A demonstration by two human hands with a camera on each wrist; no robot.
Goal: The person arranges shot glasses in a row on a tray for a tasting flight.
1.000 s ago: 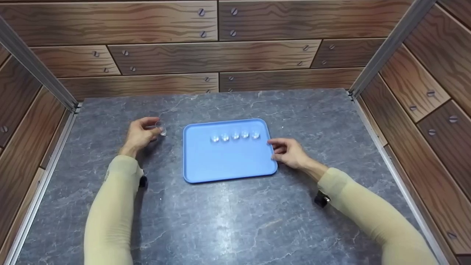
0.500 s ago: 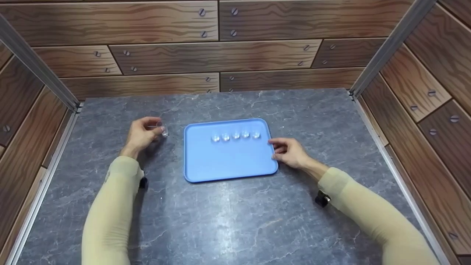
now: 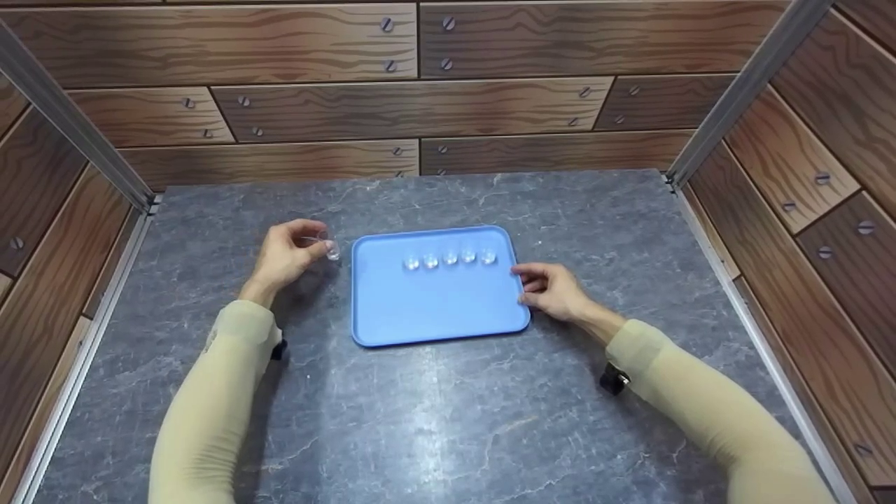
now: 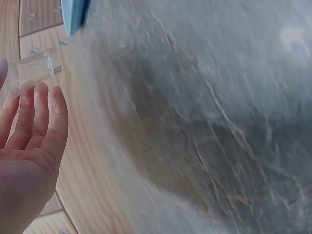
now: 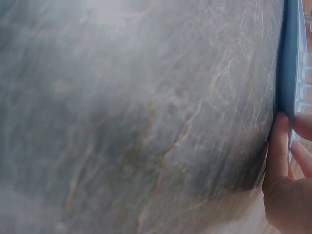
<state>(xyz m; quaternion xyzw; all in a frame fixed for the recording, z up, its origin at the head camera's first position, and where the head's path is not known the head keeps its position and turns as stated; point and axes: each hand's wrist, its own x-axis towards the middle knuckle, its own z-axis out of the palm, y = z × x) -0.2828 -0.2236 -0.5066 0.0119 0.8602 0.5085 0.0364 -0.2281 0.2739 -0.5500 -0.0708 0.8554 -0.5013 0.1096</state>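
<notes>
My left hand (image 3: 285,250) pinches a small clear glass (image 3: 332,250) between thumb and fingers, above the table just left of the blue tray (image 3: 437,308). The left wrist view shows the same clear glass (image 4: 35,69) lying tilted along the fingertips, its thick base pointing away. At the tray's right side, my right hand (image 3: 553,290) holds the rim. From the right wrist, fingers (image 5: 280,141) appear on both sides of the tray wall (image 5: 286,63). Several matching clear glasses (image 3: 450,257) stand in a row along the far half of the tray.
The tray lies flat on a grey marbled table (image 3: 420,420). Wood-patterned walls (image 3: 406,105) enclose the table at the back and sides, with metal rails (image 3: 759,350) along the side edges.
My left hand has moved right with the glass, closer to the tray's left edge. The right hand stays at the tray's rim, and the row of glasses is unchanged.
</notes>
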